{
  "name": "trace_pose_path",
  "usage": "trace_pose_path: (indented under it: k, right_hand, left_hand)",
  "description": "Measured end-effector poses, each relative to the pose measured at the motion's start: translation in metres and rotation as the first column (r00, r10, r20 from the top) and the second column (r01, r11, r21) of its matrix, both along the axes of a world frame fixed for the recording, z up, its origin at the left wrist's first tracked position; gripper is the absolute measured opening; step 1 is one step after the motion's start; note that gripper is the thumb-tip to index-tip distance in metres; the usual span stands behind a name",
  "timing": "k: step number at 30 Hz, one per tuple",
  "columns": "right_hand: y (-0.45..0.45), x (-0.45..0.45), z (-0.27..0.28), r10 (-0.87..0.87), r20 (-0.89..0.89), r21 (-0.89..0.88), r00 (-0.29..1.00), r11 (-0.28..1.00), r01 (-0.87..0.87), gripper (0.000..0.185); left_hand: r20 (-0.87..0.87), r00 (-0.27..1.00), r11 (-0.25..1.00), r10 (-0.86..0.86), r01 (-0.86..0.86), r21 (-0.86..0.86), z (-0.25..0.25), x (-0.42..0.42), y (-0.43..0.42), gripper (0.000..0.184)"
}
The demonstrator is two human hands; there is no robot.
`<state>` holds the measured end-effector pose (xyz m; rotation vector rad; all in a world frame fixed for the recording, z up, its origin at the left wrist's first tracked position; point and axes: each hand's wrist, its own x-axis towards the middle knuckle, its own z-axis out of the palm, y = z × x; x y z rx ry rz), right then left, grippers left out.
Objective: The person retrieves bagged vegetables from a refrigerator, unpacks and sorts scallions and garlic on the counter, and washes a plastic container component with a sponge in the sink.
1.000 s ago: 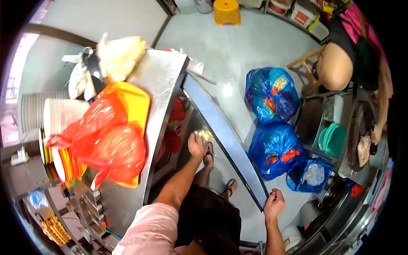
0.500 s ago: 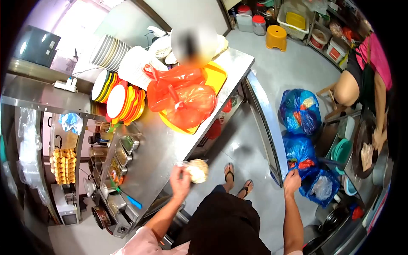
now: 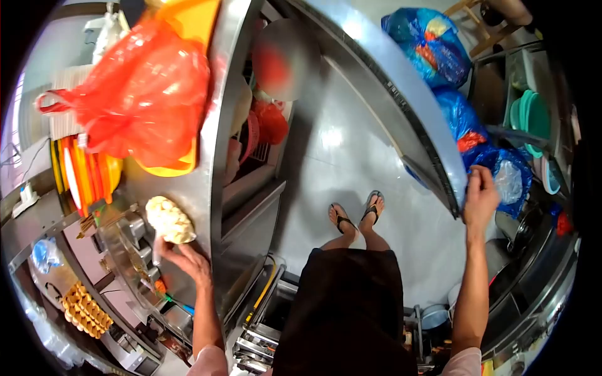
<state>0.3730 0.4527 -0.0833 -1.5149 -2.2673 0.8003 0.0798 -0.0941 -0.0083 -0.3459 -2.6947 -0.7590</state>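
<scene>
Since half a second ago, the bag of pale pieces has come from beyond the worktop's front edge to just inside it, near the yellow tray, its plastic pinched in my left hand. My right hand curls at the door's free edge; whether it grips, I cannot tell. Likely I'm setting the bag down, so the next move would call for loosening my left fingers.

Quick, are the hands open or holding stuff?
Left hand: touching the clear plastic bag of pale yellow pieces; grip unclear.
Right hand: closed on the long silver-grey metal door.
</scene>
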Motion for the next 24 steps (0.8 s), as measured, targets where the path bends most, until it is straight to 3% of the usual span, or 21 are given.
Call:
trace_pose_path:
  k: [5, 7, 9, 10, 12, 13, 15, 16, 17, 18, 19, 21, 23, 24]
  right_hand:
    - [0.004, 0.011, -0.007, 0.060, 0.048, 0.077, 0.997, 0.995, -0.063, 0.022]
    - [0.010, 0.037, -0.016, -0.047, 0.006, -0.041, 0.999, 0.998, 0.047, 0.025]
    - [0.022, 0.062, -0.017, 0.075, 0.071, 0.036, 0.995, 0.996, -0.078, 0.035]
    - [0.017, 0.067, -0.011, 0.195, 0.208, 0.152, 0.958, 0.962, -0.229, 0.040]
    - [0.005, 0.063, -0.007, 0.324, 0.270, 0.268, 0.907, 0.879, -0.394, 0.042]
    - [0.005, 0.059, -0.010, 0.319, 0.210, 0.281, 0.924, 0.886, -0.369, 0.040]
    - [0.007, 0.051, -0.014, 0.269, 0.108, 0.296, 0.957, 0.910, -0.289, 0.037]
    - [0.010, 0.049, -0.013, 0.218, 0.072, 0.295, 0.973, 0.927, -0.230, 0.035]
    - [0.013, 0.048, -0.011, 0.166, 0.038, 0.291, 0.985, 0.941, -0.170, 0.034]
    - [0.014, 0.046, -0.009, 0.111, 0.001, 0.287, 0.994, 0.952, -0.107, 0.032]
    - [0.008, 0.040, -0.006, 0.081, 0.115, 0.338, 0.990, 0.934, -0.116, 0.039]
    - [0.006, 0.032, -0.002, 0.305, 0.238, 0.490, 0.922, 0.782, -0.385, 0.049]
    - [0.005, 0.029, -0.003, 0.454, 0.381, 0.598, 0.805, 0.543, -0.589, 0.060]
    - [0.004, 0.028, -0.008, 0.497, 0.451, 0.639, 0.741, 0.400, -0.657, 0.067]
  left_hand:
    - [-0.071, 0.997, 0.999, 0.004, -0.007, -0.051, -0.015, 0.000, -0.035, 0.051]
    - [-0.110, 0.994, 0.988, 0.013, -0.029, -0.149, -0.013, 0.002, -0.033, 0.055]
    - [-0.093, 0.994, 0.994, 0.062, -0.070, -0.087, -0.013, 0.004, -0.033, 0.059]
    - [-0.109, 0.992, 0.987, 0.061, -0.077, -0.142, -0.012, 0.005, -0.023, 0.061]
    - [-0.165, 0.981, 0.963, 0.098, -0.135, -0.232, -0.012, 0.006, -0.015, 0.062]
    - [-0.205, 0.979, 0.955, 0.013, -0.073, -0.287, -0.012, 0.005, -0.028, 0.065]
    - [-0.248, 0.963, 0.963, 0.108, -0.164, -0.215, -0.016, 0.002, -0.034, 0.065]
    - [-0.284, 0.948, 0.953, 0.145, -0.211, -0.216, -0.014, 0.000, -0.052, 0.079]
    - [-0.283, 0.959, 0.886, 0.016, -0.145, -0.441, -0.004, 0.005, -0.059, 0.078]
    - [-0.313, 0.949, 0.893, 0.041, -0.175, -0.414, -0.001, 0.005, -0.073, 0.076]
    - [-0.343, 0.937, 0.899, 0.067, -0.205, -0.387, -0.002, 0.004, -0.071, 0.074]
    - [-0.304, 0.950, 0.895, 0.064, -0.190, -0.405, -0.002, 0.012, -0.071, 0.069]
    - [-0.250, 0.952, 0.956, 0.177, -0.226, -0.187, -0.009, 0.016, -0.056, 0.069]
    - [-0.347, 0.931, 0.907, 0.117, -0.242, -0.345, -0.009, 0.019, -0.054, 0.068]
